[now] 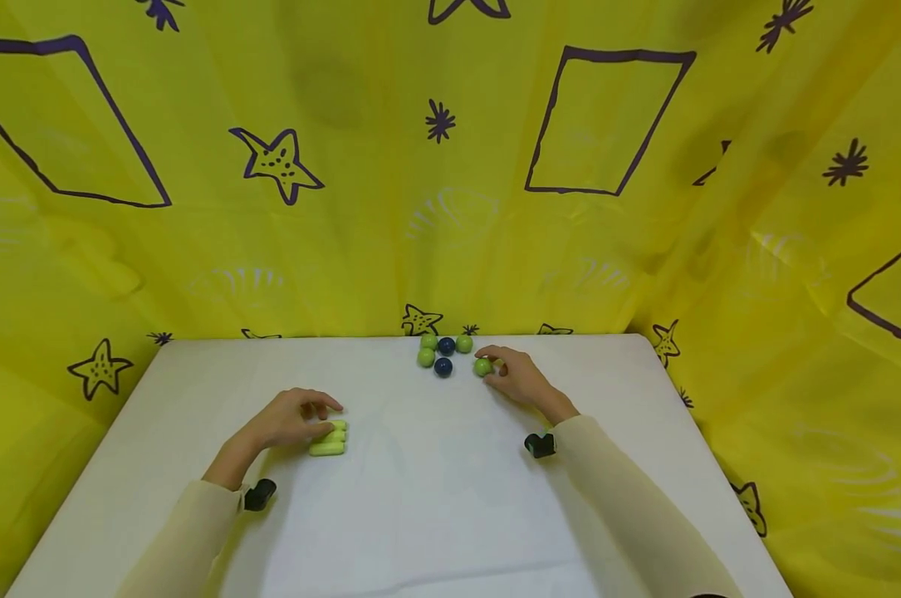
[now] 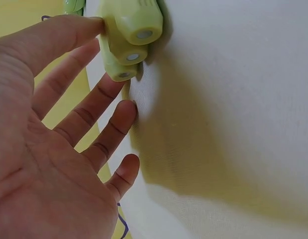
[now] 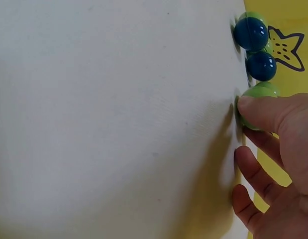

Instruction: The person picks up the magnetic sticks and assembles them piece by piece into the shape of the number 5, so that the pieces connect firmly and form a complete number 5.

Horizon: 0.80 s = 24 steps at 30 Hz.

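Three pale yellow-green rods [image 1: 327, 448] lie side by side on the white tabletop; silver discs show in their ends in the left wrist view. My left hand [image 1: 291, 418] is over them, its thumb touching the rods [image 2: 139, 22] and its other fingers loosely bent and spread. At the far side of the table, my right hand [image 1: 521, 378] pinches a green ball [image 1: 482, 367] between thumb and forefinger. Its remaining fingers are spread apart in the right wrist view. Left of that ball sits a loose cluster of green balls [image 1: 426, 358] and two dark blue balls [image 1: 443, 367].
A yellow curtain [image 1: 375, 208] with dark drawings hangs behind the table and along both sides. The white tabletop [image 1: 420, 498] stretches between my forearms. Dark wrist cameras [image 1: 259, 495] sit at both sleeve cuffs.
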{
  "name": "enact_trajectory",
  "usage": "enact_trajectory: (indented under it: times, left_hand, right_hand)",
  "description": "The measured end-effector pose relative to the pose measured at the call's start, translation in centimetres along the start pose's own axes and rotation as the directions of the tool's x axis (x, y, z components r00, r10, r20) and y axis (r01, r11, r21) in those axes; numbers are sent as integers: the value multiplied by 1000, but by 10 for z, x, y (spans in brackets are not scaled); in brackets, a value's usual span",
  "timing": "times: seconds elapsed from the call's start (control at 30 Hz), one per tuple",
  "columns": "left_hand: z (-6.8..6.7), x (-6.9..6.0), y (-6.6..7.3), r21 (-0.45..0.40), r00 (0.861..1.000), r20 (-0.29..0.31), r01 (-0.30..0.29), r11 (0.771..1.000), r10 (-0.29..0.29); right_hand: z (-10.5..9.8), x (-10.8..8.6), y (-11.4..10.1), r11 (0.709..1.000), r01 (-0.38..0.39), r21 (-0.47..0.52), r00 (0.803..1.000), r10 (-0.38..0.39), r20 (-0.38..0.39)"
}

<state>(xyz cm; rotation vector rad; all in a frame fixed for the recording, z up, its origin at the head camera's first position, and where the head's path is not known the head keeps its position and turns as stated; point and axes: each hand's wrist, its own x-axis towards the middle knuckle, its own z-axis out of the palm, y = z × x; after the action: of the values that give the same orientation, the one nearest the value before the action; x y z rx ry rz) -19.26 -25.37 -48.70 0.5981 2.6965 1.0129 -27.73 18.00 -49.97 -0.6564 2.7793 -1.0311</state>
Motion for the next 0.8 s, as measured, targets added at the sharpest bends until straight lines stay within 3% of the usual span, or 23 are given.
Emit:
enact_trajectory:
  times: [0.3,0.6,0.8]
  left_hand:
    - [-1,2,1,11,1000,16,-15,1000,14]
    - [-1,4,0,13,1000,6,-5,1000,5]
    - [0,4,-2,81,1000,-9,23,996,-22]
  right_hand:
    - [8,-5,5,998,-40,56,996,44,-73]
    - [10,-7,1,986,-100,133,991,110,-72]
    - [13,-8,3,982,-117,147,989,130,-76]
